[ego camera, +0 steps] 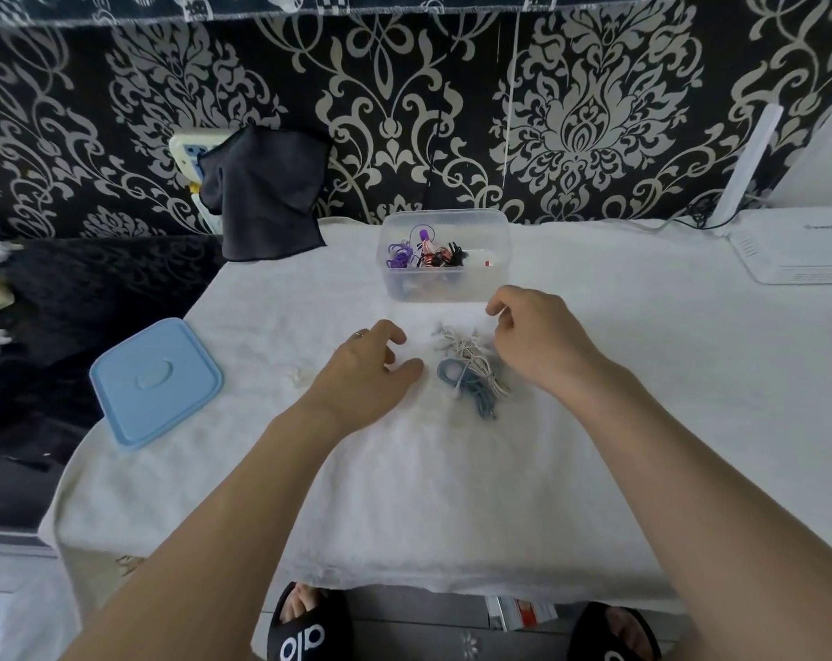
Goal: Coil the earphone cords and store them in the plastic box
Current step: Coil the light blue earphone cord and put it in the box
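A clear plastic box point(406, 291) stands on the white towel and holds purple, red and black coiled earphones. In front of it lie a tangled white earphone cord point(470, 349) and, under it, a blue-grey earphone cord point(476, 385). My right hand point(540, 338) hovers just right of the pile. Its thumb and forefinger pinch a strand of the white cord near the box's front wall. My left hand point(368, 372) rests on the towel left of the cords, fingers loosely curled, holding nothing.
The box's light blue lid point(155, 381) lies at the towel's left edge. Small white bits point(297, 376) sit left of my left hand. A dark cloth point(266, 193) hangs at the back left. A white router point(800, 245) stands at the far right.
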The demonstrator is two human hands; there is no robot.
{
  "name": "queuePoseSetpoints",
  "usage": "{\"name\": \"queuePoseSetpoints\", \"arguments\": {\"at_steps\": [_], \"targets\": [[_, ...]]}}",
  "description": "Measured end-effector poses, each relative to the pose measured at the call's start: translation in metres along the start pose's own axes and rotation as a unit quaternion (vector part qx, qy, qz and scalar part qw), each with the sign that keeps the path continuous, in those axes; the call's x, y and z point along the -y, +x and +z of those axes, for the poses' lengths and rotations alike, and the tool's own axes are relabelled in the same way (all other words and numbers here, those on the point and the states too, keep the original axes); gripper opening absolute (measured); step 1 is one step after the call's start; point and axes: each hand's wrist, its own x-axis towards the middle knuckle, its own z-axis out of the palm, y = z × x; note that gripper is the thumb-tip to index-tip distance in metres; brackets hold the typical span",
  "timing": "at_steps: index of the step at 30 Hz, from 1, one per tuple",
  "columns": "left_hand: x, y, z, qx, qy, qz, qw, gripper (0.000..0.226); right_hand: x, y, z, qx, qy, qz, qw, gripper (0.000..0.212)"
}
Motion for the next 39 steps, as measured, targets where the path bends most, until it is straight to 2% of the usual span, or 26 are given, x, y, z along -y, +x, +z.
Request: {"name": "queuePoseSetpoints", "arguments": {"at_steps": [5,9,12,14,17,19,21,23,25,28,34,37,39], "targets": [[-0.01,-0.001,0.012,0.005,-0.019,0.076,0.997,0.024,0.003,-0.005,-0.005,0.027,0.05,-0.002,0.998,0.017],[-0.014,0.002,0.023,0.024,-0.003,0.09,0.996,0.007,0.003,-0.005,0.004,0.104,0.032,-0.005,0.994,0.024],[-0.014,0.004,0.025,0.035,0.008,0.082,0.996,0.006,0.002,-0.002,0.007,0.073,0.057,0.006,0.996,0.022],[-0.014,0.005,0.02,0.035,-0.026,0.055,0.998,0.008,0.002,0.0,0.007,0.032,0.064,0.003,0.997,0.017],[-0.018,0.004,0.008,0.041,-0.145,0.013,0.988,0.013,0.005,0.003,0.002,-0.046,0.099,-0.009,0.994,0.014],[-0.023,0.001,-0.002,0.051,-0.25,-0.008,0.967,0.015,0.011,0.003,-0.001,-0.068,0.152,-0.02,0.986,0.014],[-0.026,-0.001,-0.011,0.042,-0.305,-0.01,0.951,0.017,0.019,0.003,-0.002,-0.032,0.224,-0.028,0.974,0.014],[-0.027,0.0,-0.017,0.023,-0.312,-0.005,0.95,0.019,0.027,0.0,-0.001,0.038,0.272,-0.031,0.961,0.016],[-0.027,0.001,-0.021,0.006,-0.297,-0.001,0.955,0.019,0.033,-0.004,-0.001,0.108,0.281,-0.034,0.953,0.02],[-0.027,0.003,-0.022,-0.008,-0.3,-0.003,0.954,0.018,0.038,-0.007,-0.001,0.158,0.285,-0.035,0.945,0.022],[-0.028,0.009,-0.027,-0.022,-0.395,-0.08,0.915,0.02,0.044,-0.006,-0.007,0.184,0.38,-0.01,0.906,0.024],[-0.03,0.008,-0.03,-0.009,-0.41,-0.094,0.907,0.019,0.043,-0.004,-0.004,0.155,0.401,-0.004,0.903,0.013],[-0.03,0.007,-0.031,-0.006,-0.408,-0.094,0.908,0.02,0.043,-0.003,-0.004,0.152,0.386,-0.004,0.91,0.014]]}}
